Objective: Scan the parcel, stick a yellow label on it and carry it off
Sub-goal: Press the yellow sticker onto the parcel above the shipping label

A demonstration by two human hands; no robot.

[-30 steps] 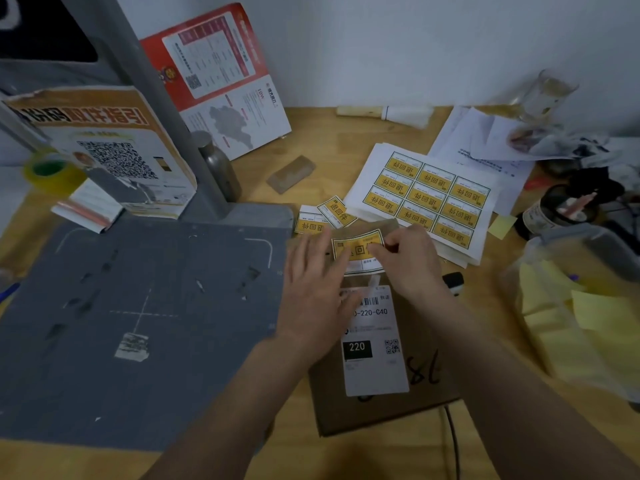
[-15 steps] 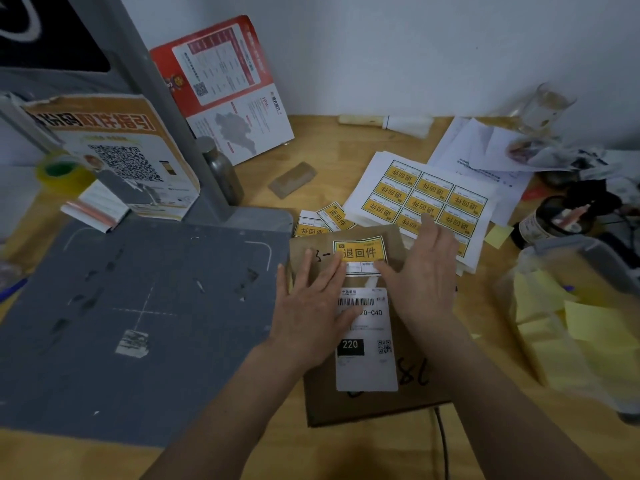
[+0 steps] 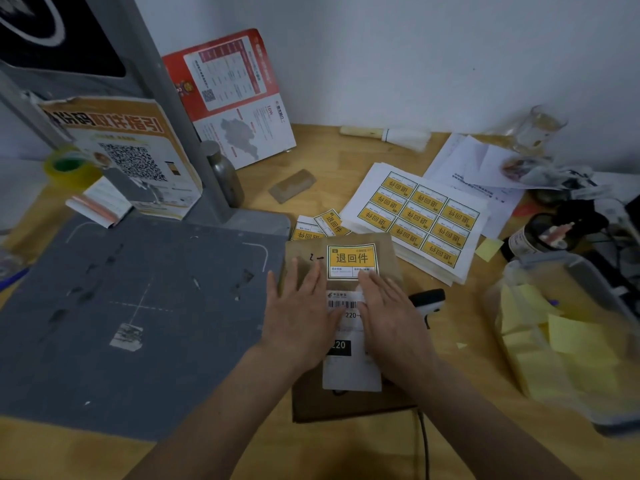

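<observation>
A flat brown cardboard parcel (image 3: 346, 403) lies on the wooden desk, just right of the grey scanner base. A yellow label (image 3: 352, 259) sits flat on its far end, above a white shipping label (image 3: 349, 375) with a barcode. My left hand (image 3: 299, 317) lies flat on the parcel with straight fingers, left of the labels. My right hand (image 3: 391, 320) lies flat over the right part of the shipping label, fingertips just below the yellow label. A black handheld scanner (image 3: 427, 301) lies right of the parcel, partly hidden by my right hand.
A sheet of yellow labels (image 3: 420, 216) and loose ones (image 3: 320, 228) lie behind the parcel. The grey scanner base (image 3: 138, 306) with its post (image 3: 180, 109) fills the left. A clear bin (image 3: 568, 327) of yellow notes stands at right; papers and clutter behind it.
The yellow label went from held in my fingers to stuck flat on the parcel. Both hands slid back toward me and flattened on the parcel.
</observation>
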